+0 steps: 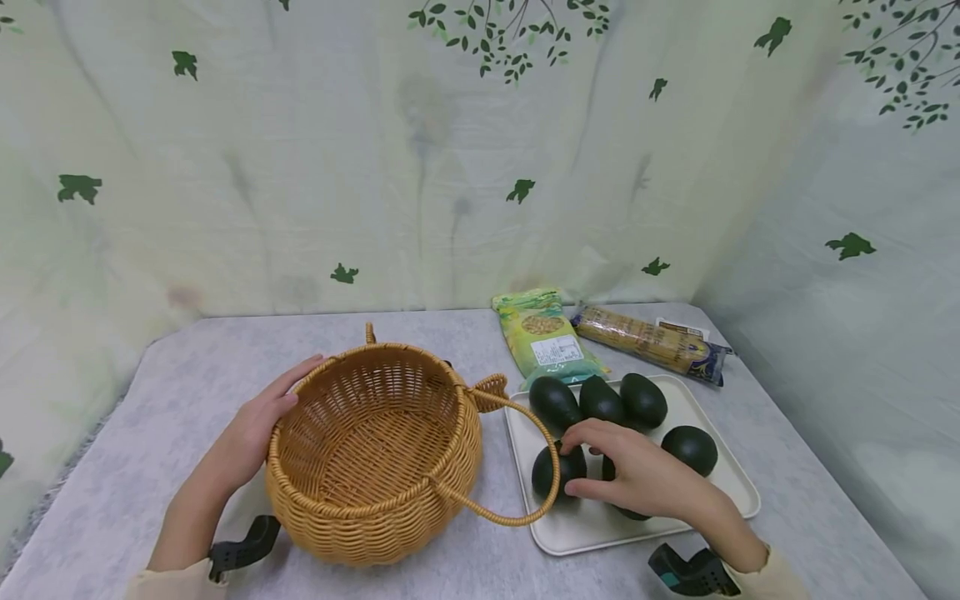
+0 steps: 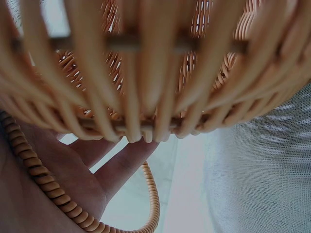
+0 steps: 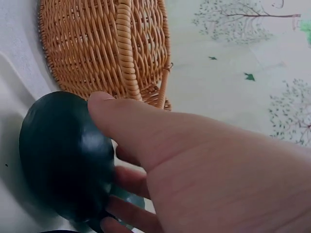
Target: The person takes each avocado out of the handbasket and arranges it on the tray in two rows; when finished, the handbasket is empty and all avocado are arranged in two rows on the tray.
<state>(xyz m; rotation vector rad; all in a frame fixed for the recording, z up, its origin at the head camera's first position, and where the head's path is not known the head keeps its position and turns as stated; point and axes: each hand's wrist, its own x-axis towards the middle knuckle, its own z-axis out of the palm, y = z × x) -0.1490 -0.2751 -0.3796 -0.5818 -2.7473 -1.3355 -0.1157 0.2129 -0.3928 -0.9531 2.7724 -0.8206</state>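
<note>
A round wicker basket [image 1: 375,533] with two loop handles stands in the middle of the table in the head view. My left hand [image 1: 251,433] rests against its left side, the fingers fairly straight along the rim and outer wall. In the left wrist view, one basket handle [image 2: 51,188] passes across that hand. On the white tray [image 1: 738,483], my right hand [image 1: 637,471] pinches a dark green avocado [image 1: 546,477] between thumb and fingers, behind the right basket handle [image 1: 553,450]. The right wrist view shows the thumb on this avocado [image 3: 63,155].
More avocados [image 1: 643,402] lie on the tray, one partly hidden under my right hand. Behind the tray are a yellow-green food bag [image 1: 543,333] and a long pack that looks like noodles [image 1: 645,340]. A leaf-printed cloth [image 1: 420,192] hangs behind and beside the table.
</note>
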